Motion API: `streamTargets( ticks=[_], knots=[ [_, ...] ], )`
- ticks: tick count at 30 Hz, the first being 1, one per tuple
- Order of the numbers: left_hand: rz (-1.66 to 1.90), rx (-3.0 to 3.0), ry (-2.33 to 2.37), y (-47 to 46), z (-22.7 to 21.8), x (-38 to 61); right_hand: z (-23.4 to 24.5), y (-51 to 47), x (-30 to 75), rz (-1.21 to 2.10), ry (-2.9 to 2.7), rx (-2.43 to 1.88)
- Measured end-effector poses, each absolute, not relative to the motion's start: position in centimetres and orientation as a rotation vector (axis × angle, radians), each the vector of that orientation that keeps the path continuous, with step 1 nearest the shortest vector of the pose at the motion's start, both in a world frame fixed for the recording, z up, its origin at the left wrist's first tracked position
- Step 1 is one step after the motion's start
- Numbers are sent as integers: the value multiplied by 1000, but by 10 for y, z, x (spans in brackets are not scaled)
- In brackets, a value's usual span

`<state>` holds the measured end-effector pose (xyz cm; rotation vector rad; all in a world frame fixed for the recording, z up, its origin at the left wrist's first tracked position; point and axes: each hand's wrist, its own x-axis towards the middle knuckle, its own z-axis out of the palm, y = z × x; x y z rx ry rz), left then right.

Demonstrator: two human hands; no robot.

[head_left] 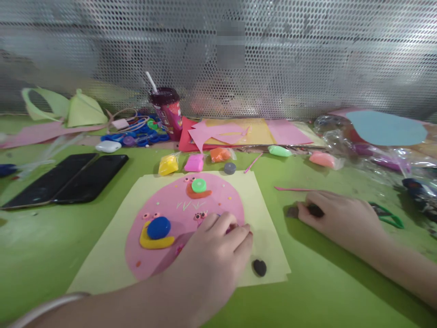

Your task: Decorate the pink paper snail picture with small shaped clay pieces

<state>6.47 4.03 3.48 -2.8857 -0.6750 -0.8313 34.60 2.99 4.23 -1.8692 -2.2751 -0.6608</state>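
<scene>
Green table (41, 255) with a perforated metal wall (307, 54) behind. At the back stands a cup (167, 114) with a lid and straw (151, 82) (contents hidden). In front of it, small bags hold yellow clay (168, 164), pink clay (194, 162) and orange clay (220, 155). Left hand (211, 255) lies on the pink circle (218, 200) on the yellow sheet (262, 205), fingers curled down, tips on the paper; cannot tell if it grips anything. Blue snail (157, 230) sits just beside it. Right hand (337, 216) rests on the table right of the sheet, fingers closed round a dark clay lump (312, 210). Two phones (68, 180) lie far left.
</scene>
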Motion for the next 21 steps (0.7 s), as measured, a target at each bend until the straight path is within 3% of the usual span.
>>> streamTargets(
  ticks=[21],
  knots=[
    [-754, -2925, -692, 40, 36, 65, 45, 32, 345, -531, -2290, -1975]
  ],
)
